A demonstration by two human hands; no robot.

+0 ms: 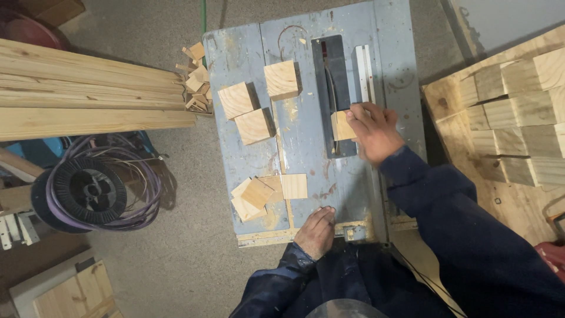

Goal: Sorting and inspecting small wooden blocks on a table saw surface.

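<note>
Dark blue sleeves (pixel 471 235) fill the bottom edge of the view, both arms reaching forward over the grey-blue metal worktop (pixel 306 153) of a table saw. Largest beside it are the long planks (pixel 88 88), stacked well to the left of both hands, and a stack of cut timber blocks (pixel 518 118) on a pallet to the right of the right hand.

Right hand (pixel 374 132) is stretched out from a bent elbow, palm down, fingers curled over the right side of a small wood block (pixel 341 125) and pressing it flat. That block sits at the black slot plate (pixel 332 94) where the blade runs, directly under and left of the fingertips. A pale metal guide bar (pixel 364 70) lies just beyond the hand.

Left hand (pixel 316 231) rests at the near edge of the worktop, palm down, fingers together and lying flat; it grips nothing. Just ahead and left of it lies a cluster of thin wood pieces (pixel 262 194). Farther ahead, left of the right hand, stand three wood cubes (pixel 256 100).

Well to the left of the left hand, on the floor, sits a black spool of purple wire (pixel 88 191). Small offcuts (pixel 197 79) are heaped at the end of the planks.
</note>
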